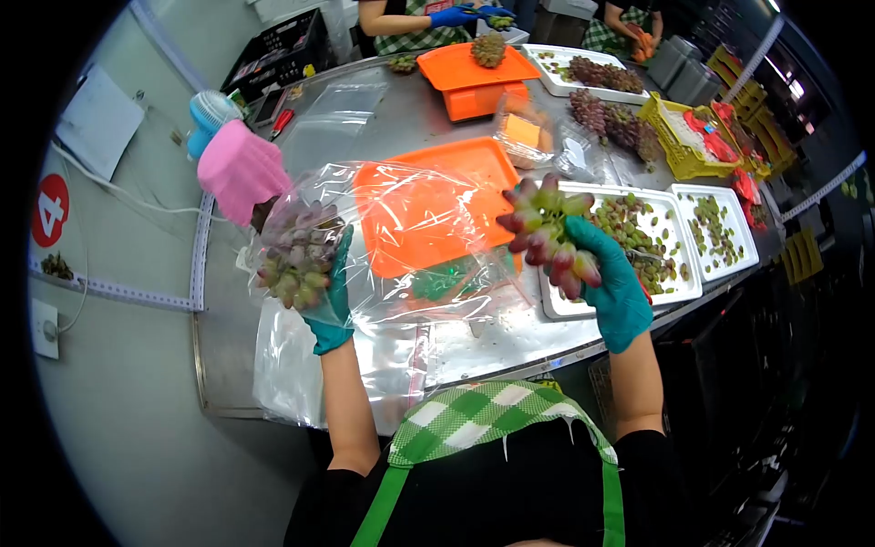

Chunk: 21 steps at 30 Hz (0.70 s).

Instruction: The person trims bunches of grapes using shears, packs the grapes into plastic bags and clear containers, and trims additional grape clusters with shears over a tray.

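Note:
My left hand (335, 301), in a teal glove, holds a clear plastic bag (428, 196) with a bunch of grapes (301, 246) inside it. The bag's loose part stretches to the right over an orange tray (437, 228). My right hand (609, 283), gloved the same way, grips a second bunch of red-green grapes (551, 223), its fingers wrapped round the bunch's right side. This bunch is outside the bag, just left of a white tray (684, 290) of loose grapes. Parts of the left fingers are hidden behind the bag and fruit.
Flat clear bags (292, 365) lie at the near left edge. Behind stand an orange scale (474, 100) with a bunch on top, a white tray (547, 77) and a yellow crate (679, 164). Co-workers' gloved hands (456, 16) show at the top.

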{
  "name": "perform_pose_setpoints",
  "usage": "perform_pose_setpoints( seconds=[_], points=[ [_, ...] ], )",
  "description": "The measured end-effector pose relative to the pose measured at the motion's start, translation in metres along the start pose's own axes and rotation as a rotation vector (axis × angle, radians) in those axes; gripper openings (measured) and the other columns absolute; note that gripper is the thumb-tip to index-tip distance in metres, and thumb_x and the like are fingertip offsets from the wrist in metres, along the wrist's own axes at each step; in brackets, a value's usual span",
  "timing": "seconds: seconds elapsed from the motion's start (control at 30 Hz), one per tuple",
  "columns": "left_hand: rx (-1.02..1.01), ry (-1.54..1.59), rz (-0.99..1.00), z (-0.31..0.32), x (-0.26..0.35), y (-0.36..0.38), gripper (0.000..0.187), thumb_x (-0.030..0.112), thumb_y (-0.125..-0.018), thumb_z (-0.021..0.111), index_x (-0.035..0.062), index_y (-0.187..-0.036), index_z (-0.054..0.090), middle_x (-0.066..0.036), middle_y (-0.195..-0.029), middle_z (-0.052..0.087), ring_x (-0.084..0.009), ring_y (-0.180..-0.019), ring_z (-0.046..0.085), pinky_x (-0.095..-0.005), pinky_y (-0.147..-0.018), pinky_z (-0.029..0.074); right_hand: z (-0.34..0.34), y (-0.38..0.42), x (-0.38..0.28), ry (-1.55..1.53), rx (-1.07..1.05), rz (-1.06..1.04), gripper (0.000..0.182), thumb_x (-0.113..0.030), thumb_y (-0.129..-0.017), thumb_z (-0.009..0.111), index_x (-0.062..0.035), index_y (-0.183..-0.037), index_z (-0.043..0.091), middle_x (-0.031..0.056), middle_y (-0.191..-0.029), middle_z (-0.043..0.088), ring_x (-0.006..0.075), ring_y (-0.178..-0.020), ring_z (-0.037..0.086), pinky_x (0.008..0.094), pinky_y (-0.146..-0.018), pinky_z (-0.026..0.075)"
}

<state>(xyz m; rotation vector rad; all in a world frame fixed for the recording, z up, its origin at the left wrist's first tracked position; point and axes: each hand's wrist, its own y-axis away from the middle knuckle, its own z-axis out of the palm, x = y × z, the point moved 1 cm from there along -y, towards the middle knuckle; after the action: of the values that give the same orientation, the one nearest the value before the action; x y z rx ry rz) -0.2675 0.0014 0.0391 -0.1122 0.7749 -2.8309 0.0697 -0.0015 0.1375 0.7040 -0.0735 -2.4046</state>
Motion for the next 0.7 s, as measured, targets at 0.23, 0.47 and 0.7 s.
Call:
perform_pose_setpoints(
  seconds=[0.23,0.47,0.7],
  points=[
    [-0.005,0.007,-0.22,0.015,-0.061,-0.008,0.057,0.044,-0.087,0.035,0.0093,-0.131,0.025,-0.013,-0.133,0.029,-0.0352,-0.122,0.025,-0.0538,-0.102,0.016,-0.012,0.037,0.018,0.314,0.055,0.125,0.04,-0.015,-0.082,0.052,0.0055,-0.115,0.042,0.0152,-0.104,0.055,0.0179,-0.086,0.058,0.0273,-0.072,0.05],
    [0.042,-0.173,-0.339,0.002,-0.104,0.011,0.047,0.031,-0.09,0.033,0.0069,-0.13,0.026,-0.016,-0.13,0.033,-0.0334,-0.119,0.032,-0.0499,-0.1,0.026,0.005,0.054,0.027,0.276,-0.018,0.12,0.056,-0.01,-0.076,0.049,-0.0061,-0.127,0.028,0.0235,-0.113,0.043,0.0228,-0.079,0.049,0.0206,-0.051,0.043],
    [0.086,-0.191,-0.401,-0.004,-0.128,0.018,0.046,0.03,-0.09,0.034,0.0063,-0.129,0.026,-0.015,-0.129,0.033,-0.0322,-0.118,0.033,-0.0483,-0.1,0.027,0.015,0.077,0.014,0.096,-0.031,-0.02,0.072,-0.016,-0.063,0.054,-0.0069,-0.129,0.027,0.0191,-0.111,0.041,0.0243,-0.081,0.046,0.0236,-0.06,0.045]
  ],
)
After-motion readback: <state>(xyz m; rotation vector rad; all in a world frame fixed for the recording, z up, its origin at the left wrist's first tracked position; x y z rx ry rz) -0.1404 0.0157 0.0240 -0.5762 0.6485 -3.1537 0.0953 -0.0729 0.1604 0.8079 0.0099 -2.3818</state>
